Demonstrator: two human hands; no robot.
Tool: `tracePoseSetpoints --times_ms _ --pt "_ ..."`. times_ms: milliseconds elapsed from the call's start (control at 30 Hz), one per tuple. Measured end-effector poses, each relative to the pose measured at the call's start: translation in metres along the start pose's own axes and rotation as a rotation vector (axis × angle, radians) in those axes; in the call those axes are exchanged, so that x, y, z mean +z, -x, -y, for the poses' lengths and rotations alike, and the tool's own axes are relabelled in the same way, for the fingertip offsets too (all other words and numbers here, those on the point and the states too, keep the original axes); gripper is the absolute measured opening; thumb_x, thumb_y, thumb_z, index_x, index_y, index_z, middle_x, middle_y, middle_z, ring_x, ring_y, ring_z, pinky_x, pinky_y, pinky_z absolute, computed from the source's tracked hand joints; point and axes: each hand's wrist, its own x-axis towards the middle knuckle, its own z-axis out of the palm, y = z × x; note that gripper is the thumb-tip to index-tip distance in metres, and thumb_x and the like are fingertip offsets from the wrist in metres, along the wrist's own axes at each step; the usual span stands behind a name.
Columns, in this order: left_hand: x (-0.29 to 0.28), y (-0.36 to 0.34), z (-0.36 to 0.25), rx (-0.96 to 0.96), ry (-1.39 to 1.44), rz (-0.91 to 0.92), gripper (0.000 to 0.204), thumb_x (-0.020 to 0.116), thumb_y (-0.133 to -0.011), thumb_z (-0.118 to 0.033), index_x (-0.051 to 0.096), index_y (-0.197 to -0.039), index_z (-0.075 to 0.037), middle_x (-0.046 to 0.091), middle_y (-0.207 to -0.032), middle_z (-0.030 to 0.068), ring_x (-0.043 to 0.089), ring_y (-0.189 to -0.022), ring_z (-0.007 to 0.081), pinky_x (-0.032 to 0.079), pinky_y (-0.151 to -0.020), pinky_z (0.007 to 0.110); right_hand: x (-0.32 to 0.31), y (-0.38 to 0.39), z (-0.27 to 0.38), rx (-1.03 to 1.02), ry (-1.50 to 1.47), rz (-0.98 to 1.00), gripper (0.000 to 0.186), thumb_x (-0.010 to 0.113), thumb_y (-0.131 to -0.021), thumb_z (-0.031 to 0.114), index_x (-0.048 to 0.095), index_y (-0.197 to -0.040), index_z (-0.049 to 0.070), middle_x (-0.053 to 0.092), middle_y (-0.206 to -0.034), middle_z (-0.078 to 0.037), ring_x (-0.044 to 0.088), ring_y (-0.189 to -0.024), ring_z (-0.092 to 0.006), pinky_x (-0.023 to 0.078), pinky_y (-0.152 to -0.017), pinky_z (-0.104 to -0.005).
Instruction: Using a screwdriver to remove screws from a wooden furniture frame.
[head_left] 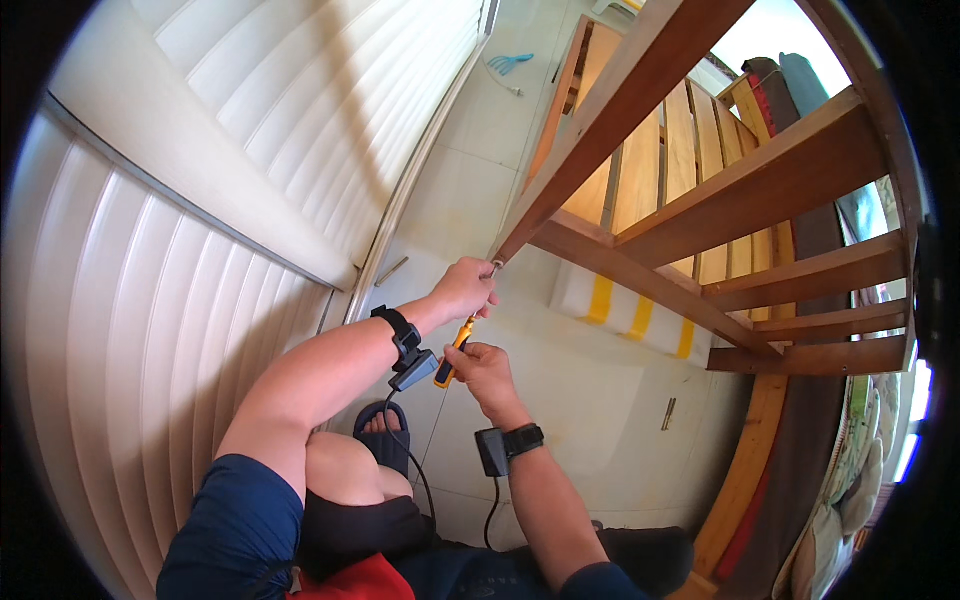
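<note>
My right hand (485,378) grips the yellow and dark handle of a screwdriver (457,352), its shaft pointing up and away from me. Just beyond it my left hand (466,290) is closed round the shaft, close to the lower end of a reddish-brown wooden post (540,205). A small metal fitting (497,266) shows at that end, beside my left fingertips; the screwdriver's tip is hidden by the hand. The post belongs to a slatted wooden frame (680,280) tilted up on the right.
White ribbed panels (190,270) rise along the left. Beneath the frame lies a white block with yellow tape stripes (600,300). Metal rods lie on the tiled floor, one by the panel track (392,271), another to the right (669,414). A blue pronged object (510,64) is farther off.
</note>
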Motion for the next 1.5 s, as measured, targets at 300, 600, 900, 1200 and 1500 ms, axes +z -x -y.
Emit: tracePoseSetpoints --times_ms 300,600,900,1200,1500 --pt "0.001 -0.004 -0.003 0.003 -0.053 -0.036 0.025 0.053 -0.108 -0.014 0.068 -0.112 0.006 0.076 -0.087 0.0167 0.071 -0.06 0.0181 0.059 -0.055 0.032 0.008 0.005 0.0 0.082 -0.101 -0.21 0.045 0.071 -0.104 0.037 0.061 -0.126 -0.001 0.073 -0.105 -0.01 0.074 -0.094 -0.0221 0.061 -0.077 -0.0376" --pt "0.003 -0.001 -0.002 -0.012 -0.011 -0.04 0.03 0.055 -0.109 -0.014 0.066 -0.124 0.009 0.077 -0.097 0.021 0.073 -0.062 0.0202 0.061 -0.056 0.032 -0.001 0.005 -0.012 0.117 -0.265 0.107 0.037 0.069 -0.107 0.028 0.06 -0.125 -0.002 0.071 -0.115 -0.014 0.073 -0.101 -0.0222 0.063 -0.083 -0.0359" --pt "0.002 -0.005 0.001 -0.044 0.022 -0.047 0.031 0.059 -0.108 -0.016 0.066 -0.121 0.01 0.077 -0.099 0.0215 0.074 -0.064 0.0216 0.062 -0.056 0.033 0.01 0.01 0.0 0.021 0.015 -0.023 0.053 0.079 -0.098 0.041 0.062 -0.119 -0.005 0.072 -0.099 -0.008 0.074 -0.093 -0.0198 0.063 -0.081 -0.0362" --pt "0.003 -0.008 -0.002 -0.073 0.08 -0.025 0.033 0.059 -0.109 -0.019 0.066 -0.119 0.011 0.076 -0.101 0.0227 0.074 -0.065 0.0224 0.063 -0.057 0.033 -0.004 0.008 0.01 0.116 -0.079 0.126 0.047 0.072 -0.105 0.033 0.058 -0.127 -0.006 0.068 -0.116 -0.013 0.072 -0.107 -0.0229 0.065 -0.09 -0.0419" --pt "-0.001 -0.007 0.0 -0.086 0.129 -0.019 0.031 0.061 -0.107 -0.016 0.066 -0.118 0.012 0.075 -0.101 0.0231 0.076 -0.069 0.0257 0.064 -0.06 0.035 0.0 0.019 0.011 0.133 -0.451 0.182 0.031 0.07 -0.105 0.019 0.057 -0.121 -0.004 0.07 -0.108 -0.013 0.076 -0.099 -0.0234 0.067 -0.083 -0.0378"
